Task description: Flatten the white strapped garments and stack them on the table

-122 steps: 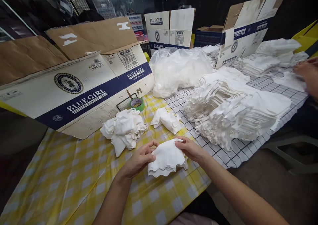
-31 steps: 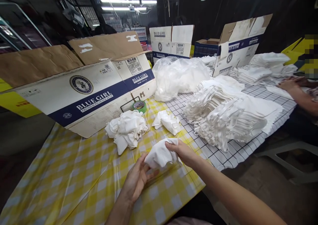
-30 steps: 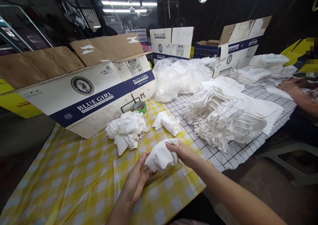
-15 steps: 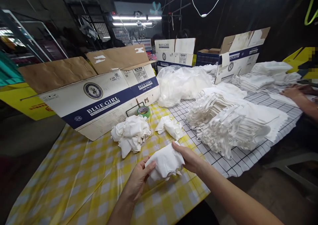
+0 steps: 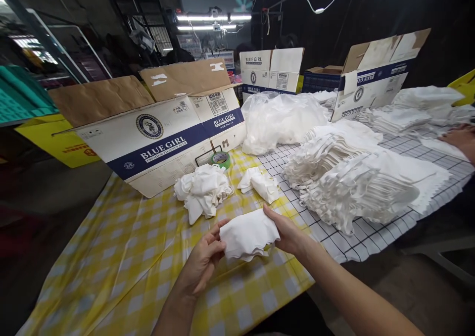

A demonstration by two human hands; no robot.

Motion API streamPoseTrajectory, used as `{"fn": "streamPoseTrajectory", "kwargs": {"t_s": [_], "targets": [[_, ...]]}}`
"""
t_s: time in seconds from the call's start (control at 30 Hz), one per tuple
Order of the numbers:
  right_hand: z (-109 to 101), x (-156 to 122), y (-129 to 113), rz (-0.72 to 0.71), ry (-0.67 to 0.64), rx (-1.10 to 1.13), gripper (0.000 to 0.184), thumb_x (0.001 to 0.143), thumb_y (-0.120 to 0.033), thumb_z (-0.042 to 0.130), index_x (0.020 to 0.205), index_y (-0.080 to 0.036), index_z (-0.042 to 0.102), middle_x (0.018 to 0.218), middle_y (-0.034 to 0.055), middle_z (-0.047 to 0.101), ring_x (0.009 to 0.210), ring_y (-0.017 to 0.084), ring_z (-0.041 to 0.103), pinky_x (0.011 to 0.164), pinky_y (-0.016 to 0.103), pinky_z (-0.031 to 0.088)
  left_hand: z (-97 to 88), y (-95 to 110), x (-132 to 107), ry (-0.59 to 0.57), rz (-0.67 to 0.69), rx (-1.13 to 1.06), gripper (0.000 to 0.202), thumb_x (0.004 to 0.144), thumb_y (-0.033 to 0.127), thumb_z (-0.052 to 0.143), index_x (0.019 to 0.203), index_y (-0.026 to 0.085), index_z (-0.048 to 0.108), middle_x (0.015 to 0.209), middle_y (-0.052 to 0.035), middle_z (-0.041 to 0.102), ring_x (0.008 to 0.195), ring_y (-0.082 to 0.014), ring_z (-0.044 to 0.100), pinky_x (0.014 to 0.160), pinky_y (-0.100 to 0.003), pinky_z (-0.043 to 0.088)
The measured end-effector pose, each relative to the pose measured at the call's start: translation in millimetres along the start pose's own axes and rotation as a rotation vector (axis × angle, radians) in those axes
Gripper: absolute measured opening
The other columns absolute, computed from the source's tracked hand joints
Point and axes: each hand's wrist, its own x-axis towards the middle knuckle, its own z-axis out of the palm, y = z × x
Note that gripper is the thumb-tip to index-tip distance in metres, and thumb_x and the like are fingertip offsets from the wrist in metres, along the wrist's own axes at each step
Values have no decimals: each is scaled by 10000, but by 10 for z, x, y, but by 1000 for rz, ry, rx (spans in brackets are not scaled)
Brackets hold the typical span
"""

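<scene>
Above the yellow checked tablecloth (image 5: 122, 257), a small folded wad of white cloth (image 5: 248, 234) with wavy edges is stretched between both hands. My left hand (image 5: 206, 257) is closed on its left end, thumb at the near edge and fingers partly behind. My right hand (image 5: 285, 229) grips the right end, its fingers mostly hidden under the cloth. Just beyond lie a crumpled heap of white cloth pieces (image 5: 203, 190) and a smaller rolled white bundle (image 5: 260, 183).
A Blue Girl carton (image 5: 166, 143) stands at the back left, a roll of green tape (image 5: 221, 160) before it. To the right are tall stacks of white cloth pieces (image 5: 359, 187), a clear plastic bag (image 5: 282, 120) and another person's hand (image 5: 460, 139).
My left thumb has slid from the top of the white cloth to its left edge. The cloth now lies flatter and straighter between my hands. The view has turned slightly left.
</scene>
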Motion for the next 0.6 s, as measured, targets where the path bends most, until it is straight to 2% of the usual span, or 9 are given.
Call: {"fn": "streamPoseTrajectory", "kwargs": {"t_s": [0.1, 0.23, 0.4, 0.5, 0.6], "targets": [[25, -9, 0, 27, -11, 29, 400, 823, -496, 521, 928, -114, 573, 808, 77, 679, 708, 179, 649, 673, 291, 500, 0, 12, -33, -60, 6, -33, 580, 676, 75, 558, 1237, 209, 502, 1209, -76, 575, 956, -185, 579, 779, -247, 446], [17, 8, 15, 55, -35, 39, 415, 833, -515, 489, 911, -116, 575, 791, 77, 679, 691, 182, 648, 654, 294, 498, -14, -11, -41, -72, 9, -25, 596, 671, 32, 538, 1236, 216, 499, 1246, -71, 551, 1022, -189, 556, 804, -238, 437], [-23, 80, 58, 112, -88, 64, 430, 836, -518, 476, 942, -113, 574, 756, 67, 676, 636, 180, 637, 552, 271, 480, 52, 3, -17, -58, 13, 10, 526, 714, 99, 614, 1216, 221, 513, 1262, -88, 539, 1097, -220, 525, 823, -251, 440], [-4, 101, 90, 124, -99, 94, 453, 834, -525, 476, 969, -103, 569, 793, 82, 679, 712, 193, 648, 629, 290, 495, 102, 23, 8, -45, 39, 30, 502, 713, 163, 664, 1193, 230, 530, 1225, -99, 570, 1084, -235, 540, 837, -280, 446], [41, 73, 105, 67, -75, 64, 463, 815, -533, 505, 978, -105, 572, 826, 88, 678, 745, 195, 647, 659, 289, 496, 97, 15, 33, -22, 57, 59, 487, 676, 169, 707, 1142, 220, 574, 1176, -101, 604, 1060, -236, 558, 843, -280, 448]]}}
